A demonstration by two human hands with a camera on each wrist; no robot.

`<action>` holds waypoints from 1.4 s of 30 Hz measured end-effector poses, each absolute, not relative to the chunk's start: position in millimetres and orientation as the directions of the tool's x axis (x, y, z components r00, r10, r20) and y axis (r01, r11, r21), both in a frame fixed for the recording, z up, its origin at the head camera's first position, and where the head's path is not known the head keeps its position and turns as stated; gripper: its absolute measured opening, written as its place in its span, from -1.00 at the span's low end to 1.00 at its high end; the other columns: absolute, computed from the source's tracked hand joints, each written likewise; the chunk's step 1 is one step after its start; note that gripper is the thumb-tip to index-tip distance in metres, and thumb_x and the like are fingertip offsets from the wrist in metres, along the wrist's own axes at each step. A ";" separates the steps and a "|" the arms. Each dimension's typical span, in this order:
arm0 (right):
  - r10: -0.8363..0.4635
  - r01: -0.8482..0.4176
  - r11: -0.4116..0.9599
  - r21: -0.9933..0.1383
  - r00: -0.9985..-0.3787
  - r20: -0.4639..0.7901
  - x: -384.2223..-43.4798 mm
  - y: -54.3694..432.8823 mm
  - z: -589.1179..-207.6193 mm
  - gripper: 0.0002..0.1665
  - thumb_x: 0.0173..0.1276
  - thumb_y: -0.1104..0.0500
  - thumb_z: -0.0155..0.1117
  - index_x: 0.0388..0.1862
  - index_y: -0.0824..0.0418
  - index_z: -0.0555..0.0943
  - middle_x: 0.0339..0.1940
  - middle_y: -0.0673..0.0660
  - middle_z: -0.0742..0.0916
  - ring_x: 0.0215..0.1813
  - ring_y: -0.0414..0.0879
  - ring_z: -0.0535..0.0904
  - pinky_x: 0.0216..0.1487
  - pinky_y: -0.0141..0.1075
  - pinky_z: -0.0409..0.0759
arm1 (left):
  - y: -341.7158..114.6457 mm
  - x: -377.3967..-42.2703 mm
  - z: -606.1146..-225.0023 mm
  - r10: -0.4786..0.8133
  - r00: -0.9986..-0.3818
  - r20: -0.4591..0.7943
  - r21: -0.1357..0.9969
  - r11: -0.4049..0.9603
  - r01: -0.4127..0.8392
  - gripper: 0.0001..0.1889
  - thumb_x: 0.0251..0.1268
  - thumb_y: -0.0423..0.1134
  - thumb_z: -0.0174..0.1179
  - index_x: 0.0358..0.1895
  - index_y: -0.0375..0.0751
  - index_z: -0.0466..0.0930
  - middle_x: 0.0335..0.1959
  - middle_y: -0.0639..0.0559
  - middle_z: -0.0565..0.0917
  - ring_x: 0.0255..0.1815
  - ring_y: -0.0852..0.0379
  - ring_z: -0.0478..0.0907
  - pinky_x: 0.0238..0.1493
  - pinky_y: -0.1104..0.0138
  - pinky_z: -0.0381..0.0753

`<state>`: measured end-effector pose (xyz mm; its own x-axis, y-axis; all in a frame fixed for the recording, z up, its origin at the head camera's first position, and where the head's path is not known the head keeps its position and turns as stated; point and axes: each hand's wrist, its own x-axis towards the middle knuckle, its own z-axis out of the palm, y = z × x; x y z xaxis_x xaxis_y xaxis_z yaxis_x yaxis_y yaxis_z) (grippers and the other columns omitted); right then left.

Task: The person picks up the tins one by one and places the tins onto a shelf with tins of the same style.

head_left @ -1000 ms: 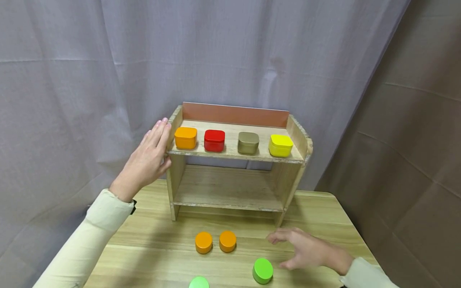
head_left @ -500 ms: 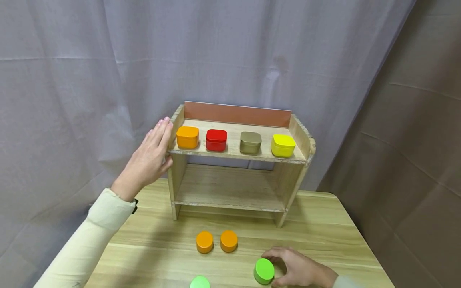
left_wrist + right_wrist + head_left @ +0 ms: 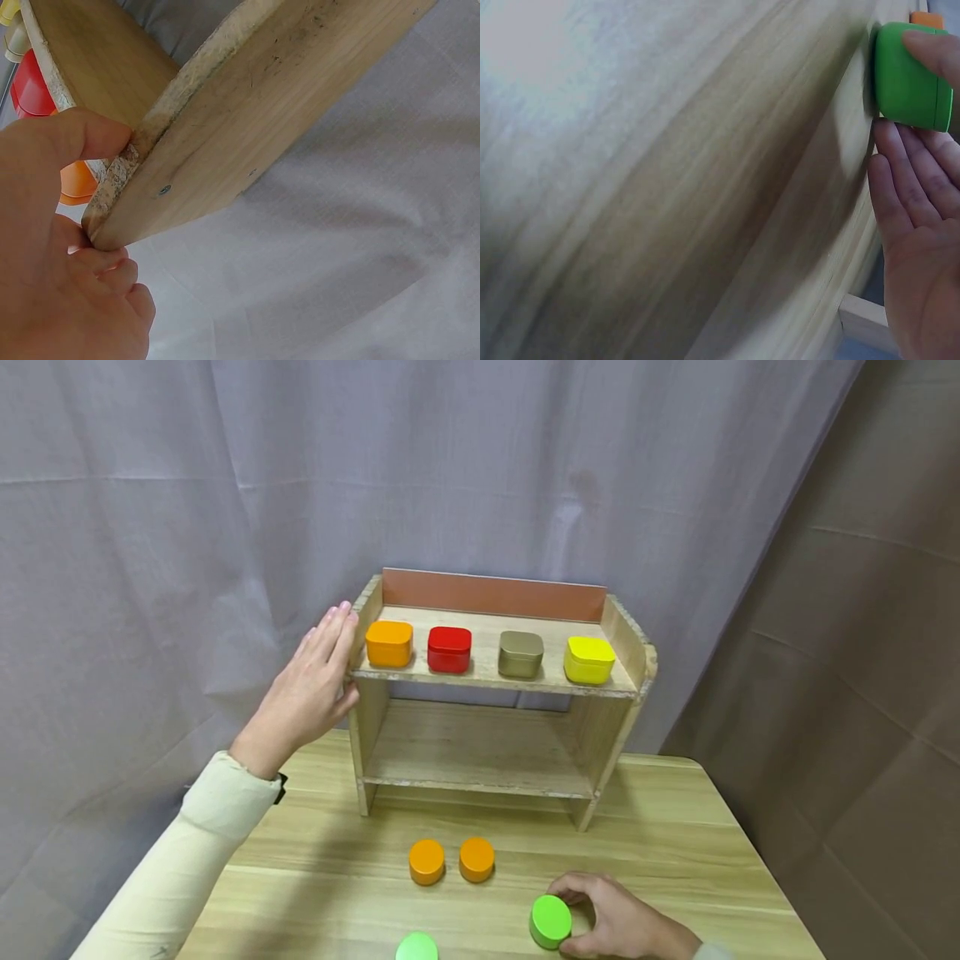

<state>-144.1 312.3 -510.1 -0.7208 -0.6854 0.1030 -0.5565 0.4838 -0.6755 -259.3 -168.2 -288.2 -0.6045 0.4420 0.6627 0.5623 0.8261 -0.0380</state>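
Note:
My left hand [image 3: 303, 689] holds the left side panel of a small wooden shelf [image 3: 468, 743]. In the left wrist view, the thumb lies on the panel's rough edge [image 3: 161, 112] and the fingertips meet its corner. On the table at lower right, my right hand [image 3: 618, 920] pinches a bright green round-topped container [image 3: 551, 922] between thumb and fingers. The right wrist view shows the thumb on the green container's [image 3: 907, 79] side, with the other fingers stretched out below it. The container appears to be standing on the table.
Orange [image 3: 389, 644], red [image 3: 449, 650], olive [image 3: 521, 654] and yellow [image 3: 588, 660] squarish containers stand in a row on the upper shelf. Two orange round containers [image 3: 426, 862] sit on the table [image 3: 675, 827] before it. A lighter green one [image 3: 417, 947] is cut off below. Grey curtain [image 3: 480, 468] hangs behind.
My right hand has moved left and down from beside the green container and taken hold of it. The left hand stays on the shelf's side.

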 end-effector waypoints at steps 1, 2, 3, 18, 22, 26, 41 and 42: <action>-0.684 -0.554 0.482 -0.679 -0.722 0.103 -144.3 312.4 -510.5 -0.42 0.22 0.04 0.64 0.20 -0.04 0.64 0.09 -0.18 0.79 0.09 -0.35 0.71 0.13 -0.38 0.73 | -168.4 -259.1 -288.3 0.441 -0.605 0.663 -0.037 0.826 0.562 -0.03 0.24 -0.38 0.31 0.67 -0.47 -0.03 0.73 -0.40 0.03 0.73 -0.35 0.06 0.65 -0.25 0.22; -0.683 -0.546 0.479 -0.687 -0.723 0.098 -144.4 312.4 -511.0 -0.43 0.22 0.05 0.64 0.20 -0.04 0.64 0.08 -0.17 0.79 0.08 -0.35 0.71 0.12 -0.39 0.72 | -168.6 -258.8 -288.4 0.441 -0.607 0.661 -0.036 0.826 0.562 -0.03 0.24 -0.38 0.30 0.67 -0.47 -0.03 0.73 -0.40 0.03 0.73 -0.35 0.06 0.65 -0.25 0.22; -0.684 -0.545 0.477 -0.690 -0.723 0.098 -144.6 312.3 -511.4 -0.43 0.22 0.05 0.63 0.20 -0.03 0.65 0.08 -0.17 0.79 0.08 -0.35 0.71 0.13 -0.39 0.72 | -168.9 -258.4 -288.6 0.441 -0.607 0.661 -0.035 0.827 0.562 -0.03 0.24 -0.38 0.30 0.67 -0.47 -0.03 0.73 -0.40 0.03 0.73 -0.35 0.06 0.65 -0.25 0.22; -0.698 -0.648 0.452 -0.614 -0.685 0.209 -151.4 295.1 -494.6 -0.45 0.24 0.05 0.62 0.19 0.02 0.65 0.07 -0.11 0.81 0.06 -0.30 0.73 0.15 -0.24 0.78 | -170.5 -257.6 -290.6 0.441 -0.599 0.669 -0.054 0.832 0.552 -0.03 0.21 -0.37 0.33 0.65 -0.49 0.00 0.72 -0.41 0.04 0.72 -0.37 0.08 0.64 -0.25 0.25; -0.697 -0.676 0.451 -0.583 -0.674 0.242 -153.7 287.4 -487.2 -0.44 0.21 0.06 0.63 0.19 0.00 0.66 0.05 -0.13 0.80 0.04 -0.29 0.73 0.11 -0.21 0.79 | -169.5 -257.8 -289.5 0.442 -0.610 0.657 -0.055 0.836 0.546 -0.02 0.23 -0.36 0.33 0.66 -0.48 -0.02 0.73 -0.40 0.02 0.73 -0.36 0.07 0.66 -0.24 0.23; -0.691 -0.696 0.465 -0.548 -0.672 0.266 -157.6 279.5 -480.0 -0.41 0.17 0.06 0.64 0.19 0.00 0.66 0.04 -0.14 0.81 0.04 -0.29 0.73 0.09 -0.20 0.80 | -167.8 -257.5 -287.5 0.445 -0.621 0.645 -0.057 0.839 0.542 -0.02 0.25 -0.35 0.33 0.67 -0.47 -0.04 0.74 -0.39 -0.01 0.73 -0.35 0.05 0.67 -0.22 0.20; -0.690 -0.742 0.451 -0.496 -0.642 0.334 -178.2 235.2 -462.3 -0.38 0.12 0.09 0.66 0.17 0.10 0.67 0.02 -0.09 0.80 0.01 -0.25 0.74 0.08 -0.21 0.80 | -167.7 -258.8 -288.7 0.452 -0.596 0.663 -0.076 0.833 0.548 -0.02 0.24 -0.36 0.33 0.66 -0.48 -0.03 0.73 -0.40 0.02 0.72 -0.36 0.07 0.65 -0.23 0.24; -0.691 -0.744 0.450 -0.494 -0.640 0.337 -180.1 232.2 -462.4 -0.39 0.13 0.08 0.66 0.17 0.10 0.67 0.03 -0.08 0.80 0.01 -0.25 0.74 0.08 -0.20 0.81 | -167.8 -258.6 -288.8 0.451 -0.598 0.662 -0.074 0.834 0.547 -0.02 0.25 -0.36 0.33 0.67 -0.48 -0.03 0.73 -0.40 0.02 0.73 -0.36 0.07 0.65 -0.23 0.24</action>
<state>-180.1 232.2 -462.4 -0.6402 -0.6906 0.3366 -0.7444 0.4495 -0.4937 -258.6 -167.8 -288.8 -0.5980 0.4515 0.6623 0.5475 0.8335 -0.0739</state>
